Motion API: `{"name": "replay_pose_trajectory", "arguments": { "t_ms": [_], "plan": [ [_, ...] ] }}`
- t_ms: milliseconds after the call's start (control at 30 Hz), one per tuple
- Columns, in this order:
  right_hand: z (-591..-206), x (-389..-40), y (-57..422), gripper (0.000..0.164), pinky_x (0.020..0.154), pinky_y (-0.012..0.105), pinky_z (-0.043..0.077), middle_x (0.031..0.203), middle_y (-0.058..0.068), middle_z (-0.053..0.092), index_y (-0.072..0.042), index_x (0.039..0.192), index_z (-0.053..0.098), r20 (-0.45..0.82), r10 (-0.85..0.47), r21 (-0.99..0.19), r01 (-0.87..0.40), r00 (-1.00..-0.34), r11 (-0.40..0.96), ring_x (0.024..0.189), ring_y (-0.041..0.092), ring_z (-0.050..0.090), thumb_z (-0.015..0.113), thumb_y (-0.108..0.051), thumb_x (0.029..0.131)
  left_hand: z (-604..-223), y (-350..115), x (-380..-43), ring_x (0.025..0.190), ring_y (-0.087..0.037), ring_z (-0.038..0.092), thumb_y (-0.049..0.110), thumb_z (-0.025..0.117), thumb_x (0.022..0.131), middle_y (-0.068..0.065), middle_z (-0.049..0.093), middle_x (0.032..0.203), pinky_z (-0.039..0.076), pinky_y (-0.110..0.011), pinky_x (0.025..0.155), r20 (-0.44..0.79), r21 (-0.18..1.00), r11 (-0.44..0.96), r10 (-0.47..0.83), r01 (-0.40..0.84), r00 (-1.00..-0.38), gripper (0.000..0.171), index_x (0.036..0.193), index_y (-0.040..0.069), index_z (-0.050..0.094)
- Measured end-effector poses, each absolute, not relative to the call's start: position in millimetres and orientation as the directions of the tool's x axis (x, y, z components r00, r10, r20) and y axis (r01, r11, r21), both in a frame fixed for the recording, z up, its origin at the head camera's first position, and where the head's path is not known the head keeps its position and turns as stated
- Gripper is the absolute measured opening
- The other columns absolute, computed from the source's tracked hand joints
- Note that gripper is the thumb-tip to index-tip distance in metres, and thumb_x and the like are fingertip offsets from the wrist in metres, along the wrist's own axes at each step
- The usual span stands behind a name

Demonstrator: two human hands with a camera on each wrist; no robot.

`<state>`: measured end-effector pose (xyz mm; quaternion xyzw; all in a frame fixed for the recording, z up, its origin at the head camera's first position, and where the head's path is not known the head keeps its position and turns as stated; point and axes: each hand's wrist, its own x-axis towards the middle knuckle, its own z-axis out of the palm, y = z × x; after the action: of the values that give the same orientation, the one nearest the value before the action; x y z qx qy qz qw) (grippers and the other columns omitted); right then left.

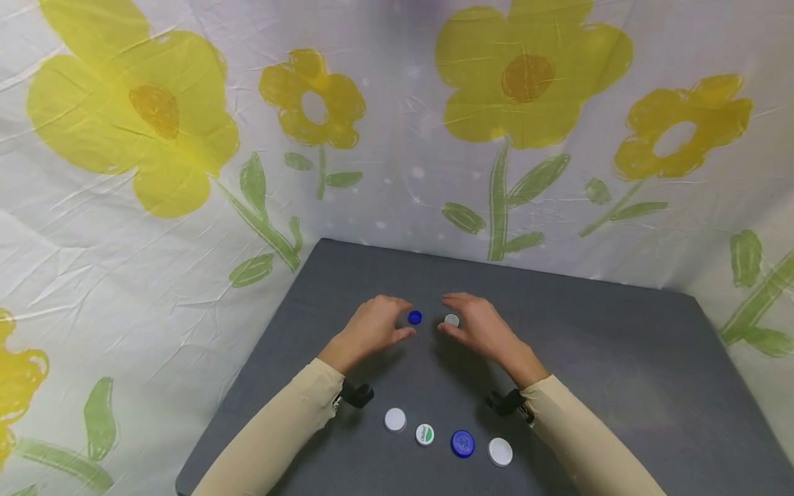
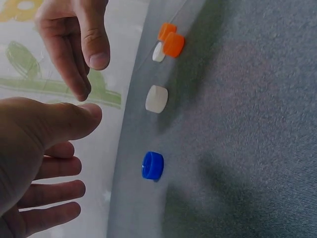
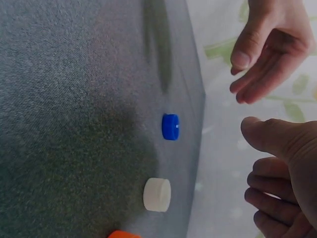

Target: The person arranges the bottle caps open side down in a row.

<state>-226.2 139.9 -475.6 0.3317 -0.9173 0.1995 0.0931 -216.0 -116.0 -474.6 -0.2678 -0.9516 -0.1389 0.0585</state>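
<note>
Both hands hover over the dark grey table with fingers parted and nothing in them. My left hand (image 1: 375, 324) is nearest a small blue bottle cap (image 1: 415, 317), which lies just off its fingertips. On the other side, my right hand (image 1: 480, 327) is close to a white cap (image 1: 451, 320), partly overlapping it in the head view. The left wrist view has the blue cap (image 2: 153, 165) and the white cap (image 2: 157, 99) apart on the cloth, with two orange caps (image 2: 174, 44) and another white cap (image 2: 158, 52) beyond. The right hand hides those orange caps in the head view.
Closer to the body, a row of caps lies on the table (image 1: 620, 386): a white cap (image 1: 395, 420), a white cap with a green mark (image 1: 424, 435), a larger blue cap (image 1: 462, 443) and another white cap (image 1: 500, 452). A flower-printed curtain (image 1: 397, 172) stands behind the table.
</note>
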Motion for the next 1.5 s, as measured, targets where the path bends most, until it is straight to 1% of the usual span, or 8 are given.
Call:
{"name": "replay_pose_trajectory", "arguments": {
  "t_ms": [300, 533, 700, 967, 1167, 1267, 1367, 1500],
  "plan": [
    [-486, -240, 121, 0.049, 0.107, 0.054, 0.058, 0.140, 0.023, 0.073, 0.006, 0.134, 0.073, 0.231, -0.578, -0.320, -0.622, -0.783, 0.715, 0.130, 0.040, 0.071, 0.087, -0.021, 0.095, -485, -116, -230, 0.118, -0.032, 0.078, 0.034, 0.090, 0.092, -0.014, 0.080, 0.129, 0.062, -0.047, 0.100, 0.161, 0.259, 0.834, 0.460, 0.487, -0.873, 0.050, 0.130, 0.003, 0.078],
    [-496, -248, 104, 0.047, 0.105, 0.051, 0.059, 0.134, 0.024, 0.075, 0.009, 0.130, 0.073, 0.235, -0.622, -0.289, -0.665, -0.746, 0.688, 0.125, 0.040, 0.073, 0.088, -0.017, 0.094, -500, -115, -239, 0.115, -0.033, 0.078, 0.032, 0.091, 0.092, -0.015, 0.080, 0.127, 0.063, -0.047, 0.098, 0.155, 0.265, 0.845, 0.439, 0.466, -0.885, 0.050, 0.129, 0.002, 0.078],
    [-504, -252, 97, 0.044, 0.107, 0.050, 0.059, 0.132, 0.024, 0.076, 0.009, 0.128, 0.074, 0.238, -0.617, -0.313, -0.661, -0.750, 0.682, 0.124, 0.039, 0.074, 0.088, -0.014, 0.093, -509, -112, -245, 0.115, -0.034, 0.078, 0.027, 0.091, 0.092, -0.016, 0.081, 0.125, 0.062, -0.048, 0.098, 0.163, 0.280, 0.838, 0.439, 0.468, -0.884, 0.048, 0.129, 0.000, 0.078],
    [-525, -262, 98, 0.031, 0.096, 0.052, 0.062, 0.117, 0.020, 0.080, 0.005, 0.114, 0.078, 0.273, -0.605, -0.327, -0.663, -0.748, 0.673, 0.109, 0.037, 0.078, 0.088, -0.009, 0.089, -522, -109, -254, 0.112, -0.032, 0.079, 0.023, 0.091, 0.092, -0.014, 0.082, 0.121, 0.062, -0.047, 0.097, 0.150, 0.292, 0.852, 0.407, 0.434, -0.901, 0.043, 0.127, 0.001, 0.079],
    [-552, -281, 102, 0.017, 0.078, 0.050, 0.061, 0.102, 0.008, 0.080, -0.007, 0.101, 0.078, 0.296, -0.613, -0.302, -0.681, -0.732, 0.667, 0.093, 0.027, 0.077, 0.086, -0.019, 0.093, -545, -112, -266, 0.088, -0.026, 0.075, 0.022, 0.087, 0.095, -0.011, 0.082, 0.101, 0.060, -0.046, 0.080, 0.159, 0.303, 0.837, 0.427, 0.456, -0.890, 0.025, 0.112, 0.004, 0.081],
    [-545, -277, 96, 0.013, 0.072, 0.052, 0.058, 0.093, 0.007, 0.078, -0.007, 0.093, 0.076, 0.246, -0.598, -0.310, -0.646, -0.763, 0.697, 0.085, 0.027, 0.075, 0.087, -0.014, 0.091, -560, -115, -274, 0.077, -0.021, 0.069, 0.024, 0.086, 0.096, -0.006, 0.079, 0.089, 0.055, -0.044, 0.072, 0.193, 0.293, 0.823, 0.448, 0.487, -0.873, 0.016, 0.097, 0.010, 0.079],
    [-539, -272, 91, 0.011, 0.072, 0.052, 0.058, 0.092, 0.007, 0.078, -0.007, 0.091, 0.076, 0.195, -0.571, -0.342, -0.601, -0.797, 0.722, 0.084, 0.029, 0.075, 0.086, -0.011, 0.093, -563, -114, -274, 0.074, -0.022, 0.071, 0.022, 0.085, 0.096, -0.005, 0.078, 0.084, 0.056, -0.045, 0.069, 0.219, 0.278, 0.817, 0.459, 0.506, -0.861, 0.016, 0.088, 0.011, 0.077],
    [-538, -267, 86, 0.005, 0.085, 0.050, 0.063, 0.111, 0.011, 0.081, -0.005, 0.099, 0.080, 0.155, -0.536, -0.355, -0.553, -0.830, 0.754, 0.099, 0.033, 0.079, 0.083, -0.009, 0.097, -545, -105, -261, 0.076, -0.028, 0.075, 0.013, 0.085, 0.095, -0.009, 0.079, 0.083, 0.059, -0.049, 0.070, 0.197, 0.281, 0.831, 0.440, 0.480, -0.876, 0.013, 0.086, 0.008, 0.077]
  ]
}}
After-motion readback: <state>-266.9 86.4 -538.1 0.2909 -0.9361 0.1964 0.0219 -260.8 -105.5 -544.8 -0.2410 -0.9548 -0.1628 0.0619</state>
